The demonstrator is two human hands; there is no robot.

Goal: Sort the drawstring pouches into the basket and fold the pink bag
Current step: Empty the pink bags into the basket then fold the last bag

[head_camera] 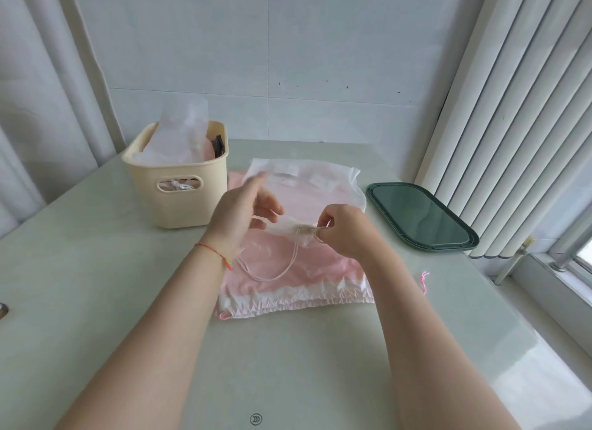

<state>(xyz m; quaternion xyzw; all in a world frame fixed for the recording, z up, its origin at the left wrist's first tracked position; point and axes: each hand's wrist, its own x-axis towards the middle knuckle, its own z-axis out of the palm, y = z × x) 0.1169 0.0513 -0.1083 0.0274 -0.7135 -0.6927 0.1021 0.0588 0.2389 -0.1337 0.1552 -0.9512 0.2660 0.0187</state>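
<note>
We see both hands raised over the middle of the pale green table (96,301), working on a sheer white drawstring pouch (307,189) held just above the pink bag (288,279). The right hand (347,232) pinches the gathered near edge of the pouch between thumb and curled fingers, and the pouch's pale cord (275,269) hangs down from that spot in a loop onto the pink fabric. The left hand (243,215) has its fingers bent around the pouch's left side; its fingertips are blurred, so we cannot tell how firmly it grips, only that it has hold of the fabric. A thin red string bracelet (214,253) sits on the left wrist.

The pink bag lies flat and unfolded on the table beneath the pouch, its ruffled satin hem towards us, and a pink cord end (424,280) shows on the table just to its right. The cream basket (179,192) stands to the left, close beside the pink bag, with white pouches (179,134) rising above its rim. A dark green tray (423,218) rests on the table to the right, near the vertical blinds (512,109)
</note>
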